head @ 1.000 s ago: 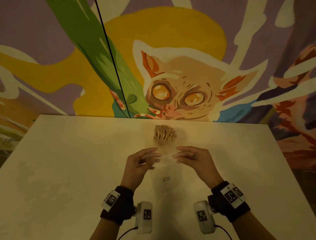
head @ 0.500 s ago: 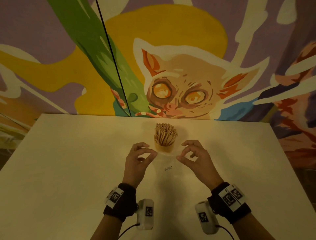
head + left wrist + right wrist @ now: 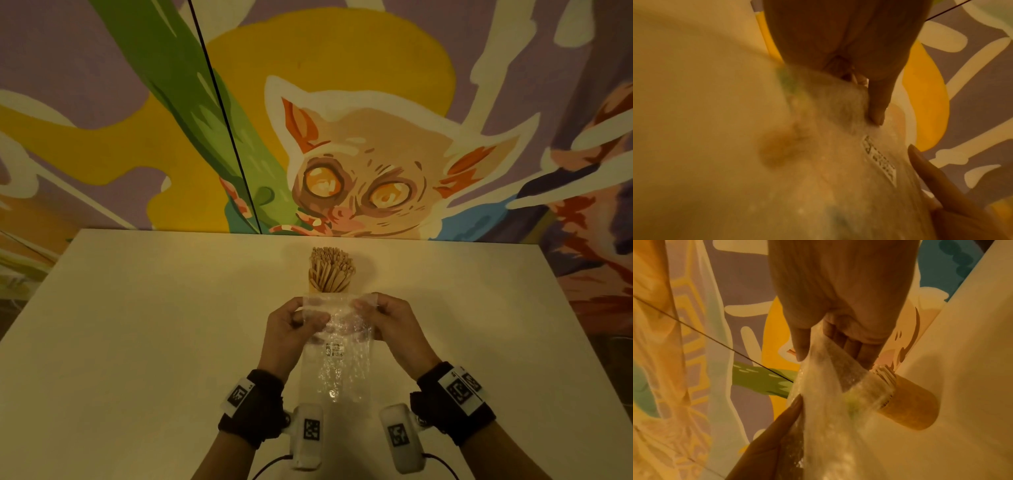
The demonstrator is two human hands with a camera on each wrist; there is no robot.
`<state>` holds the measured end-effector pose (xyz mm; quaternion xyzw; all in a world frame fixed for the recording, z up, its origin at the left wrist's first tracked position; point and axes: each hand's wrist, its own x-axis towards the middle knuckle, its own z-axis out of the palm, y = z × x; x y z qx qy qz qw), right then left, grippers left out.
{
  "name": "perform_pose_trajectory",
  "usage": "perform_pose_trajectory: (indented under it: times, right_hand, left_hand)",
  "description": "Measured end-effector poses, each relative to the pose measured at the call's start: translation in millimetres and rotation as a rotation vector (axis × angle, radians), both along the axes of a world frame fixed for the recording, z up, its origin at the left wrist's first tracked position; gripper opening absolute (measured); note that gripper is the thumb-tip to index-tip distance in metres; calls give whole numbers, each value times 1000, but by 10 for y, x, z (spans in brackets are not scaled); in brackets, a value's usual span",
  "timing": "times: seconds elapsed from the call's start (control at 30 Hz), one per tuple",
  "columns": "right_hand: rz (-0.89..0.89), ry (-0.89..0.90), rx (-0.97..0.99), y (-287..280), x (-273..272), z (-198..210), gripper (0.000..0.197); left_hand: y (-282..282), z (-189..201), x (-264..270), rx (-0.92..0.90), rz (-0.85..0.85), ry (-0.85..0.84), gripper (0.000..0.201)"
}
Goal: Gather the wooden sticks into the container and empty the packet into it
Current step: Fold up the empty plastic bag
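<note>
Holding a clear crinkled packet [image 3: 337,342] between them, the left hand [image 3: 291,329] and right hand [image 3: 394,325] meet over the pale surface [image 3: 137,342] in the head view. Each grip is closed on an upper corner of the packet, fingers curled in and thumb pinching the plastic, so the film stretches between the hands and hangs down toward the wrists. A small printed label shows near its middle. Just beyond the packet's top edge stands the container [image 3: 329,289], upright and packed with wooden sticks [image 3: 330,269] that fan out above its rim. Behind the surface rises a painted wall [image 3: 359,154] with a wide-eyed animal on it.

From the left wrist, the thumb [image 3: 877,100] presses down onto the plastic, and the packet [image 3: 838,162] fills most of the frame as a hazy sheet with its label at the right. A blurred brown patch shows through the film; it may be the container, though the view is too soft to be sure.

From the right wrist, the thumb [image 3: 801,344] and the fingers [image 3: 855,345] pinch the packet [image 3: 828,386] from opposite sides. A finger of the other hand [image 3: 777,426] touches the film lower down. The container [image 3: 910,404] stands on the surface just beside the packet, with stick ends [image 3: 885,371] showing at its mouth.
</note>
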<state>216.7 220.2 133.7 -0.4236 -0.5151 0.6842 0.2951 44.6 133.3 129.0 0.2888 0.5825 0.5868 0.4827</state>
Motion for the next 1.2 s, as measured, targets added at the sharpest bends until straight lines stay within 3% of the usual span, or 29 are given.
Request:
perform_pose_trajectory:
  times: [0.4, 0.67, 0.77, 0.9, 1.03, 1.2]
  right_hand:
    - [-4, -27, -33, 9, 9, 43, 24]
    - [-76, -11, -60, 27, 57, -25, 27]
    - [23, 3, -156, -33, 133, -90, 34]
    - [64, -137, -342, -135, 352, -496, 27]
    - [-21, -469, -513, -312, 739, -1235, 25]
    - [-85, -637, -458, -474, 935, -1614, 19]
  left_hand:
    - [71, 14, 17, -57, 45, -10, 18]
    - [-89, -64, -32, -106, -216, 4, 20]
    - [-174, -194, -91, -166, -184, -1, 18]
    - [-294, -443, -282, -276, -156, 42, 16]
    - [-461, -788, -495, -428, -173, 101, 22]
    - [-552, -1105, -673, -533, -133, 108, 18]
